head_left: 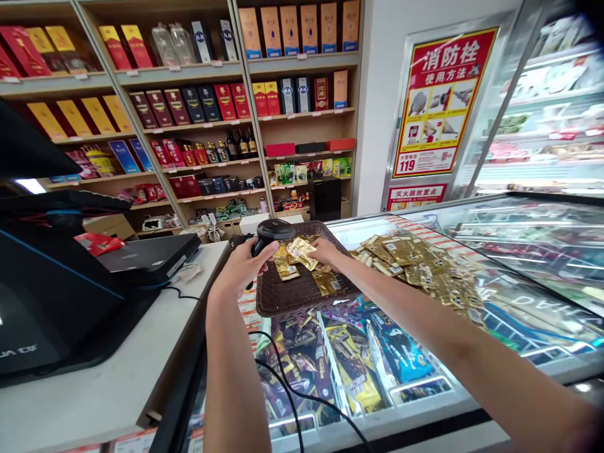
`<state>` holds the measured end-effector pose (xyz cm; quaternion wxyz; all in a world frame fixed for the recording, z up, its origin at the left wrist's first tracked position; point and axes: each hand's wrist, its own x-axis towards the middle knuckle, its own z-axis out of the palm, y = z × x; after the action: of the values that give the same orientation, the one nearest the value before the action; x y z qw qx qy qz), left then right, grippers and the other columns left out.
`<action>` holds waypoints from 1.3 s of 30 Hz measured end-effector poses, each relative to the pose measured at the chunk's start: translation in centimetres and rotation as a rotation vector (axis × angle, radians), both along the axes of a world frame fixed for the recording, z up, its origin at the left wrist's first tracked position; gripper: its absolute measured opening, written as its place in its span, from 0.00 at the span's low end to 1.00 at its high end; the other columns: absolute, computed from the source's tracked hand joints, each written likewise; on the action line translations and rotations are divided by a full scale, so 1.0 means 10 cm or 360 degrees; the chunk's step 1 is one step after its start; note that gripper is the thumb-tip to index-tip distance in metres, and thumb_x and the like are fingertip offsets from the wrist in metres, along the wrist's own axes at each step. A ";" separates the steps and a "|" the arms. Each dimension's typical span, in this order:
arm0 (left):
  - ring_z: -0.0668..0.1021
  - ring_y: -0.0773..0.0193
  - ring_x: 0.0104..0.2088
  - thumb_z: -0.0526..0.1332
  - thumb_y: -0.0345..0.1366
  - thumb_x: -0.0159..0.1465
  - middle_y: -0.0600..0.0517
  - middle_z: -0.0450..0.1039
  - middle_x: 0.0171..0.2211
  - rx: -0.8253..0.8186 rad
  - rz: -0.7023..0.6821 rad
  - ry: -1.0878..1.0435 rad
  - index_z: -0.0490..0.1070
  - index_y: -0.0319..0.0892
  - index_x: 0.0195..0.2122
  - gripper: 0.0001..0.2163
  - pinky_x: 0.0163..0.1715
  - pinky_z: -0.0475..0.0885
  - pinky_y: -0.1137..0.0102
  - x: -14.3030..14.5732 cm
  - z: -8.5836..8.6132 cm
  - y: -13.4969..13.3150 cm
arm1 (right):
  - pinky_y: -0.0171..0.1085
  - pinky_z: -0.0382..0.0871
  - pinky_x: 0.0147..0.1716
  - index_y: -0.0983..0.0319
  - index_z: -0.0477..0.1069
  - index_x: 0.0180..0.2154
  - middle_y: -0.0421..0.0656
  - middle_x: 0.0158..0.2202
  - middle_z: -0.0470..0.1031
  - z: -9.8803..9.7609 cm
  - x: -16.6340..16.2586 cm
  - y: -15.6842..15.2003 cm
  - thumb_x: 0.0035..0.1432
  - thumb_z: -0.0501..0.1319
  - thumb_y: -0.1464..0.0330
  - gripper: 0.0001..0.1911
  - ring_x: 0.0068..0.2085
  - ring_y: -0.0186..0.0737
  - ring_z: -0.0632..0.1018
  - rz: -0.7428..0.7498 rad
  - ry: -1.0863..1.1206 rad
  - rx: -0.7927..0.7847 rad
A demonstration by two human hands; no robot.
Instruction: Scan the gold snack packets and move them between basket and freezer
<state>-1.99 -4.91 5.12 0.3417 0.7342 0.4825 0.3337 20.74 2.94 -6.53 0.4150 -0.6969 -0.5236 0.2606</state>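
My left hand (243, 267) is wrapped round the handle of a black barcode scanner (271, 233), whose cable runs down toward me. My right hand (325, 251) pinches a gold foil packet (302, 251) just under the scanner head. Both hands hover over a brown woven basket (292, 296) that lies on the freezer's glass lid and holds a few more gold packets. To the right of the basket, a heap of several gold packets (419, 267) spreads across the glass.
A chest freezer (425, 402) with ice-cream wrappers under its glass fills the front. A white counter (94, 384) at left carries a black till machine (56, 289). Wooden shelves (302, 63) of boxed bottles stand behind. A red fire-hydrant poster (443, 100) hangs at right.
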 end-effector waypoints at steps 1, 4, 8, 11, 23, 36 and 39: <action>0.69 0.66 0.24 0.62 0.59 0.55 0.55 0.68 0.24 0.0004 -0.0062 -0.0019 0.68 0.43 0.32 0.22 0.22 0.61 0.73 0.05 0.02 -0.03 | 0.33 0.67 0.18 0.61 0.71 0.36 0.43 0.29 0.76 0.02 0.11 -0.17 0.47 0.66 0.67 0.12 0.25 0.38 0.75 0.0002 0.0178 0.0152; 0.68 0.68 0.23 0.62 0.58 0.56 0.56 0.66 0.24 0.0000 -0.0204 -0.0105 0.67 0.43 0.31 0.21 0.22 0.61 0.74 0.21 0.05 -0.09 | 0.34 0.67 0.19 0.60 0.71 0.38 0.41 0.29 0.76 0.01 0.46 -0.69 0.51 0.64 0.59 0.15 0.24 0.37 0.74 -0.0011 0.0514 0.0537; 0.66 0.70 0.22 0.62 0.59 0.55 0.55 0.67 0.26 -0.0092 -0.0315 -0.0297 0.66 0.42 0.32 0.22 0.21 0.60 0.75 0.41 0.05 -0.15 | 0.36 0.65 0.20 0.62 0.71 0.40 0.40 0.25 0.73 -0.13 0.81 -1.13 0.50 0.63 0.54 0.20 0.23 0.38 0.71 -0.0340 0.0632 0.0730; 0.66 0.71 0.21 0.62 0.60 0.55 0.55 0.68 0.26 -0.0179 -0.0394 -0.0299 0.66 0.42 0.34 0.24 0.19 0.59 0.76 0.52 0.06 -0.21 | 0.35 0.62 0.23 0.62 0.72 0.39 0.39 0.24 0.71 -0.22 0.94 -1.23 0.51 0.62 0.54 0.19 0.24 0.37 0.69 -0.0560 0.0550 0.0833; 0.67 0.70 0.23 0.62 0.56 0.58 0.55 0.69 0.26 -0.0123 -0.0507 0.0145 0.67 0.41 0.33 0.20 0.24 0.61 0.74 0.78 -0.05 -0.20 | 0.36 0.61 0.28 0.58 0.70 0.40 0.36 0.23 0.65 -0.24 0.98 -1.24 0.55 0.58 0.55 0.16 0.25 0.38 0.65 -0.0679 0.0598 0.0922; 0.66 0.69 0.24 0.61 0.54 0.59 0.57 0.66 0.25 -0.0094 -0.0586 0.0236 0.67 0.42 0.34 0.18 0.24 0.58 0.74 0.75 -0.05 -0.19 | 0.38 0.64 0.29 0.58 0.70 0.43 0.37 0.22 0.66 -0.25 1.03 -1.23 0.56 0.56 0.56 0.17 0.27 0.41 0.68 -0.0759 0.0563 0.0855; 0.67 0.69 0.26 0.62 0.53 0.59 0.56 0.67 0.28 -0.0091 -0.0612 0.0219 0.68 0.42 0.34 0.18 0.25 0.60 0.74 0.76 -0.07 -0.17 | 0.38 0.64 0.28 0.57 0.69 0.42 0.36 0.22 0.65 -0.23 1.03 -1.25 0.56 0.57 0.55 0.16 0.26 0.41 0.69 -0.0752 0.0598 0.0854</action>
<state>5.59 -6.60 4.44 0.3860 0.8239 0.3650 0.1975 31.08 -9.52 -8.85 0.7192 -0.6052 -0.3136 0.1349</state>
